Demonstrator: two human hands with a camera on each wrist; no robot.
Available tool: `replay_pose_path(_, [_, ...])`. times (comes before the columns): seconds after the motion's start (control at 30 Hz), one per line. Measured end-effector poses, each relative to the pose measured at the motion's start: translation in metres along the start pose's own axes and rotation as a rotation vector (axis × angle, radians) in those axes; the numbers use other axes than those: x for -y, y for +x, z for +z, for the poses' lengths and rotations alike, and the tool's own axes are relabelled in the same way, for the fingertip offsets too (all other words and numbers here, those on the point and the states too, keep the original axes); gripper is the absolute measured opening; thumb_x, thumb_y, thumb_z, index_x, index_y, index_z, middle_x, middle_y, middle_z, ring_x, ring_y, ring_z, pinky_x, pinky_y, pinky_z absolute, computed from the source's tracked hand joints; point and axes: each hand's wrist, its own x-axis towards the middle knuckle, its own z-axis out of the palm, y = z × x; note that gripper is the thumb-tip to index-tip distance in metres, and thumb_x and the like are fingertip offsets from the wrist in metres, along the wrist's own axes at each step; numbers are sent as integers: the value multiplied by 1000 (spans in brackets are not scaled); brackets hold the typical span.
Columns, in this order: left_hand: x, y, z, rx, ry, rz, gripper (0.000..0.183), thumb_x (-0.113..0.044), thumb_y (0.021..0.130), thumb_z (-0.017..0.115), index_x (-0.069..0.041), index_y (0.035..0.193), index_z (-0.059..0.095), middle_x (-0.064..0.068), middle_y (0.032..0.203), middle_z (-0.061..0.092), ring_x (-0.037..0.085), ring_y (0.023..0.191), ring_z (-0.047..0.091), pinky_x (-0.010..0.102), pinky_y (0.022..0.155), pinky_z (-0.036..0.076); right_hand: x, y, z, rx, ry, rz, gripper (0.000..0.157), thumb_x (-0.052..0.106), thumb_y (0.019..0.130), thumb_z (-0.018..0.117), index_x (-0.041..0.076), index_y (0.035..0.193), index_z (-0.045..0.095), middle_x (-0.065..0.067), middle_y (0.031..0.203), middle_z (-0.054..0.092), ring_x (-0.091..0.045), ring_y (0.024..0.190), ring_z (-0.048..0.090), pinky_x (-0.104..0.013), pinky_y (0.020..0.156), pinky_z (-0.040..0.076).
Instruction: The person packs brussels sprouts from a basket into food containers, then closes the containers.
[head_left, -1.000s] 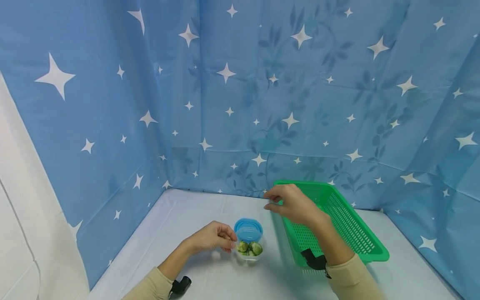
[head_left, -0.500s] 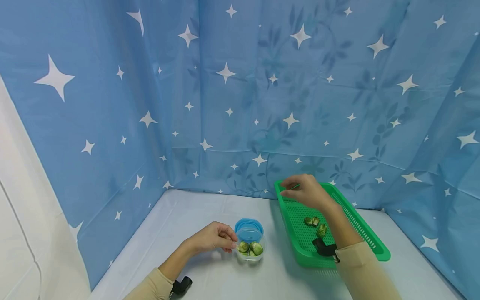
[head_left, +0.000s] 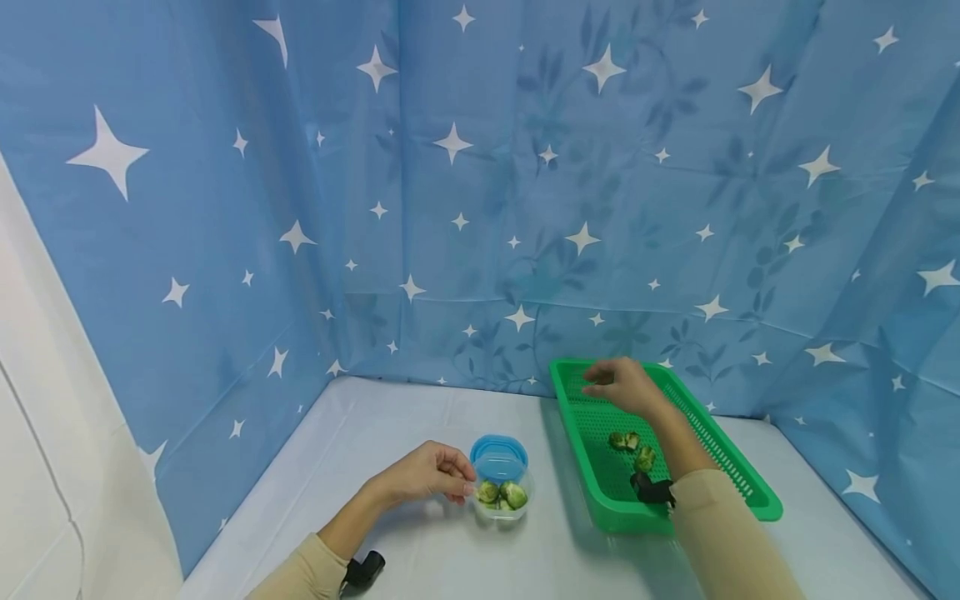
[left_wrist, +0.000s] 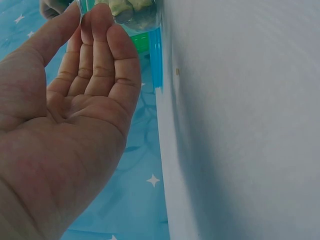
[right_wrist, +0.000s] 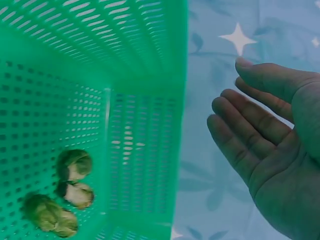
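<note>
Left hand (head_left: pixel 429 473) seemingly pinches clear rounded tub (head_left: pixel 499 516); leafy sprouts (head_left: pixel 513 495) inside.

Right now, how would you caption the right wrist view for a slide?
Empty right hand, fingers extended, near a green perforated basket holding Brussels sprouts.

A small clear container (head_left: pixel 501 515) is set upright on the bench (head_left: pixel 427 550), its see-through wall filled with a few pale-to-dark green Brussels sprouts (head_left: pixel 513 495)—two larger ones are seen uppermost. Just behind it a round blue lid (head_left: pixel 498 443) is laid, partly seen through the clear plastic. To the right, well apart, a rectangular green basket (head_left: pixel 618 517) with slotted, perforated walls is placed. On its floor several loose sprouts (head_left: pixel 645 459) are grouped, their outer leaves browned in places.
</note>
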Motion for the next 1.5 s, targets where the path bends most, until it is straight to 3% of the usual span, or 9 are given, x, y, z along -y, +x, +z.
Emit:
replay_pose_path(0.4, [0, 0, 1, -1, 4, -5, 28, -17, 94, 79, 4, 111, 73, 3, 91, 77, 17, 78, 73, 40, 78, 64, -39, -3, 19, 46, -37, 128, 42, 12, 97, 74, -9, 132, 65, -30, 131, 66, -48, 121, 63, -54, 94, 58])
replay_pose_path(0.7, [1, 0, 0, -9, 13, -8, 25, -17, 94, 79, 1, 110, 74, 3, 92, 77, 17, 78, 73, 38, 78, 64, -45, -12, 19, 136, -51, 175, 39, 1, 94, 73, -11, 130, 64, -32, 128, 66, -50, 120, 61, -52, 93, 59])
replay_pose_path(1.0, [0, 0, 1, -4, 0, 5, 25, -17, 94, 78, 3, 109, 73, 3, 91, 77, 18, 78, 73, 39, 78, 64, -47, -19, 19, 237, -75, 225, 40, 2, 94, 73, -11, 130, 65, -31, 129, 66, -51, 121, 61, -53, 92, 59])
replay_pose_path(1.13, [-1, 0, 1, -1, 2, 0, 25, -16, 94, 78, 3, 110, 73, 3, 91, 77, 17, 78, 73, 39, 79, 64, -49, -21, 20, 252, -77, 257, 38, 5, 95, 73, -10, 129, 66, -31, 128, 66, -48, 115, 65, -52, 89, 60])
replay_pose_path(1.33, [-2, -1, 1, 0, -2, 3, 24, -16, 95, 78, 2, 110, 73, 3, 91, 77, 17, 78, 73, 39, 79, 64, -48, -21, 20, 256, -72, 301, 31, -3, 95, 69, -12, 125, 68, -33, 123, 68, -36, 89, 73, -50, 82, 63])
replay_pose_path(1.5, [-3, -1, 2, -12, 4, -1, 21, -16, 95, 78, -1, 108, 74, 3, 91, 77, 17, 78, 73, 40, 80, 64, -46, -23, 19, 261, -121, 323, 27, -10, 91, 70, -9, 118, 73, -29, 117, 71, -33, 90, 74, -49, 83, 63])
